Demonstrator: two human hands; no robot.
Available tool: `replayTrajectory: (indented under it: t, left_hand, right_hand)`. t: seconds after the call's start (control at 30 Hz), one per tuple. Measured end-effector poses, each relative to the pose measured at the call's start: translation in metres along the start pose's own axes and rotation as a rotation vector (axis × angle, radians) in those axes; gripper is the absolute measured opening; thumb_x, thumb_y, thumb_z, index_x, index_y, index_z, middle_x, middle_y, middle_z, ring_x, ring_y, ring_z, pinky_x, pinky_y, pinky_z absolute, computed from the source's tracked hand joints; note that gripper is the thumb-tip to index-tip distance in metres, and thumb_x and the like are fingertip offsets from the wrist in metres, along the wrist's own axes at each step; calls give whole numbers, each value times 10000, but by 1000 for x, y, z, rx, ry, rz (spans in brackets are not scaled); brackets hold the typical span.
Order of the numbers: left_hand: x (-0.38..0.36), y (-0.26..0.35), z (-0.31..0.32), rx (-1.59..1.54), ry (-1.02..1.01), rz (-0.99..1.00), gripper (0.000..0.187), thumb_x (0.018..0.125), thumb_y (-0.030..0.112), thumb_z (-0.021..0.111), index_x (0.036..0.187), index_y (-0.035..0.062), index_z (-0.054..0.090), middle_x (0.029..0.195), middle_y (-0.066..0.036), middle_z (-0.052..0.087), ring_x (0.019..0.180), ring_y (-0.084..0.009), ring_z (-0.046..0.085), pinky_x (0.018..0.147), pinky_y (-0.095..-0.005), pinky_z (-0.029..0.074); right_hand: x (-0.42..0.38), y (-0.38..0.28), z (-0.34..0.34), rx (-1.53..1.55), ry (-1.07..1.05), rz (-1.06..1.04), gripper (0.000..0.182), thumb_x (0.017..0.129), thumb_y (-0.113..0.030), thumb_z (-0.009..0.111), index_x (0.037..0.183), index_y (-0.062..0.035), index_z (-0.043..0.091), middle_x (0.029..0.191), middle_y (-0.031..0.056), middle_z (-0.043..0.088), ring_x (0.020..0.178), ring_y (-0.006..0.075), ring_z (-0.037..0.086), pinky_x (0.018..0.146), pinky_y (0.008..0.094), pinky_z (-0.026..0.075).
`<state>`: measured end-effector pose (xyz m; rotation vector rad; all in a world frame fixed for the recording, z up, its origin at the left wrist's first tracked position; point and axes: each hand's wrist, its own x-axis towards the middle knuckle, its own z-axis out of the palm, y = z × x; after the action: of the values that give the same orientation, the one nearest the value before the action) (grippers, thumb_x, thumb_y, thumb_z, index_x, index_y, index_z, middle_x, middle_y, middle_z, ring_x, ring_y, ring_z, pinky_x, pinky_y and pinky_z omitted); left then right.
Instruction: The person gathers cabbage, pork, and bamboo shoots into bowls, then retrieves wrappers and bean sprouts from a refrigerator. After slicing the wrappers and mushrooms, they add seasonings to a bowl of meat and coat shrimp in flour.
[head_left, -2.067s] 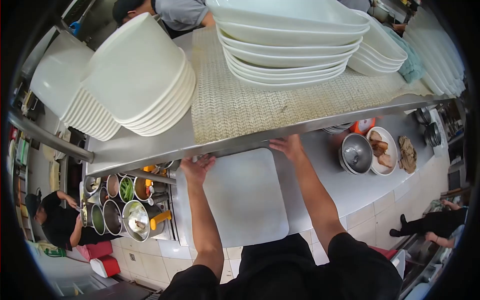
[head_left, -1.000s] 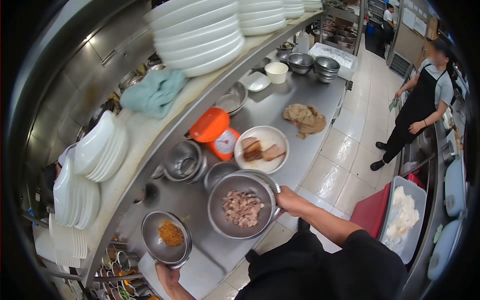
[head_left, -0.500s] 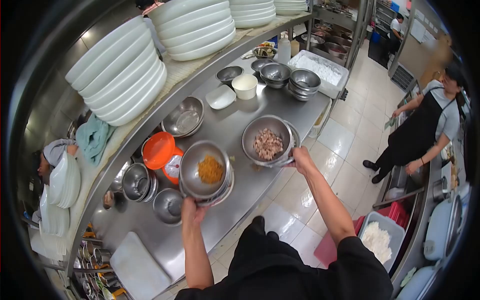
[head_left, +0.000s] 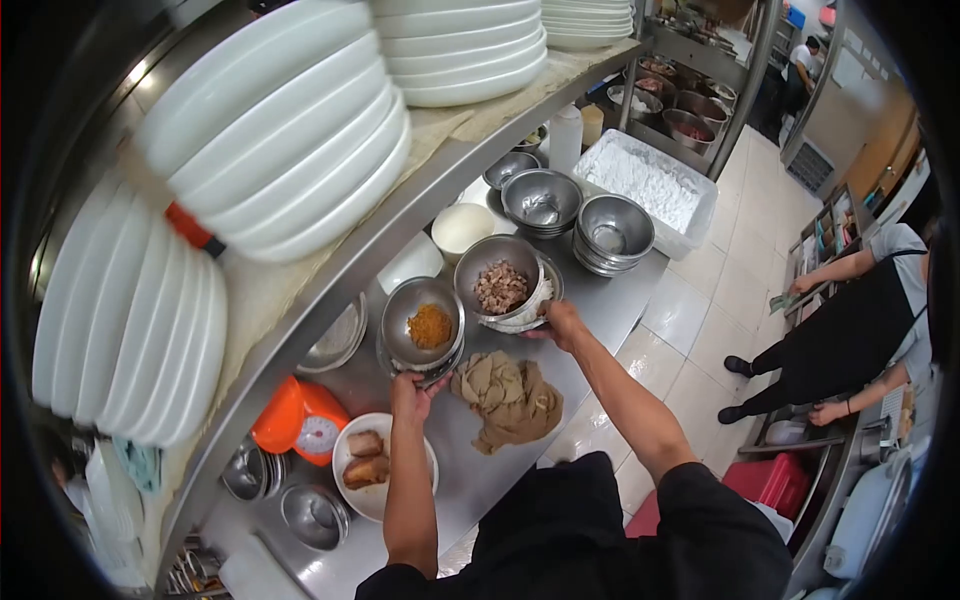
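Note:
My left hand point(head_left: 412, 394) is closed on the rim side of a metal bowl point(head_left: 396, 298) holding an orange-yellow crumbly food point(head_left: 430, 327). Other bowls are nested beneath it. With its fingers wrapped round the near right side, my right hand point(head_left: 562, 324) grips a second metal bowl point(head_left: 465, 268) of chopped pinkish meat point(head_left: 502, 288). Something white shows in the vessel stacked under that one. Both stacks are side by side over the steel counter, tilted toward me. A crumpled brown cloth point(head_left: 508, 402) lies just in front of them. Near my left forearm is a white bowl point(head_left: 428, 462) with browned meat chunks point(head_left: 366, 465).
An orange kitchen scale point(head_left: 318, 432) stands left on the counter. Metal bowls point(head_left: 615, 232) and a tub of white powder point(head_left: 648, 185) are at the far end. A shelf edge point(head_left: 440, 172) with stacked white plates point(head_left: 290, 130) overhangs the left. A person point(head_left: 850, 310) stands across the aisle.
Both hands have carried their bowls farther along the counter, closer together. The brown cloth and the white bowl of meat chunks have come into sight. My view has shifted forward.

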<state>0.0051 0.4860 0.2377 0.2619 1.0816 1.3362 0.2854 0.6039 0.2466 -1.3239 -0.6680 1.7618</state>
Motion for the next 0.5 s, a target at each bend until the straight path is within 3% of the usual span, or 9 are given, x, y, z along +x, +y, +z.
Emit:
replayTrajectory:
  t: [0.13,0.2,0.27,0.33,0.37,0.4,0.43,0.47,0.5]
  left_hand:
    - [-7,8,-4,-31,16,-161,479,829,191,440,1212,-93,394,1073,-268,566,884,-389,618,746,-394,539]
    - [-37,24,8,164,353,-145,523,874,308,458,1250,-48,388,1051,-223,583,862,-347,623,730,-368,530]
    - [-56,45,-10,492,536,170,487,880,300,475,1265,8,411,999,-184,598,844,-293,625,690,-357,514]
    - [-50,87,-8,709,702,446,396,889,298,491,1192,43,518,935,-160,612,810,-255,627,654,-341,501]
    - [-52,107,52,827,714,491,386,858,265,514,1155,18,509,906,-154,603,752,-259,605,638,-342,505]
    - [-46,126,113,941,724,536,379,828,232,537,1118,-8,500,878,-148,594,694,-263,584,622,-343,508]
    - [-20,134,117,1352,645,662,340,822,210,540,1076,-16,532,867,-157,589,723,-275,585,668,-361,497]
    - [15,141,99,1766,537,769,305,817,188,542,1035,-24,565,857,-166,584,752,-287,586,713,-379,486]
    - [88,134,35,2181,500,1038,257,777,126,563,987,-19,598,898,-209,578,856,-333,582,779,-401,454]
  right_hand:
    - [-9,-35,-12,-116,-50,114,340,810,-132,514,1075,82,511,984,207,605,803,307,647,602,343,574]
    - [-38,-88,-18,-655,-78,133,384,813,-249,572,962,104,581,889,222,631,770,281,658,640,348,561]
    - [-39,-151,-14,-1108,-118,7,403,808,-351,593,870,44,648,855,217,648,782,291,657,687,378,530]
    - [-13,-194,1,-1216,57,-554,389,822,-397,571,859,-28,688,790,165,661,760,313,648,690,397,514]
    - [14,-212,14,-1237,73,-621,399,814,-433,554,897,-65,685,850,174,655,815,365,619,763,423,486]
    - [49,-225,30,-1304,112,-638,380,815,-418,549,887,-72,688,861,173,656,863,357,614,780,426,483]
    - [78,-247,47,-1397,-23,-596,428,797,-419,565,896,-13,656,948,195,638,889,348,619,767,408,501]
    - [146,-233,61,-1412,30,-774,419,780,-406,584,932,-22,656,970,183,639,926,312,624,776,365,508]
    - [211,-209,72,-1430,-2,-846,389,769,-378,598,949,-38,660,975,165,644,934,298,626,776,378,512]
